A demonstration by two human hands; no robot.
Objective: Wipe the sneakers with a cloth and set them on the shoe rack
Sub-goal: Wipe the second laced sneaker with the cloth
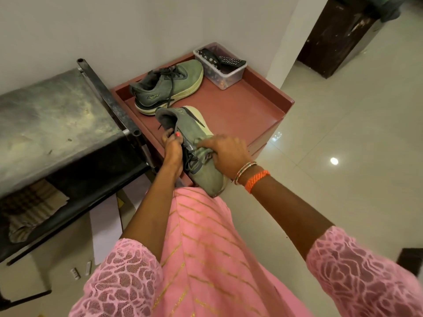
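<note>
Head view: right hand (225, 154) covers most of cloth (203, 150) on sneaker (201, 170).

On the sneaker (168, 86) lying beside the plastic box (220, 65), a small dark logo on the heel side reads roughly "HRX", though the letters are too blurred to be sure, and no other text is readable.

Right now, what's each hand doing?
Left hand: grips the held green sneaker by its collar.
Right hand: presses a bunched green cloth against that sneaker.
</note>
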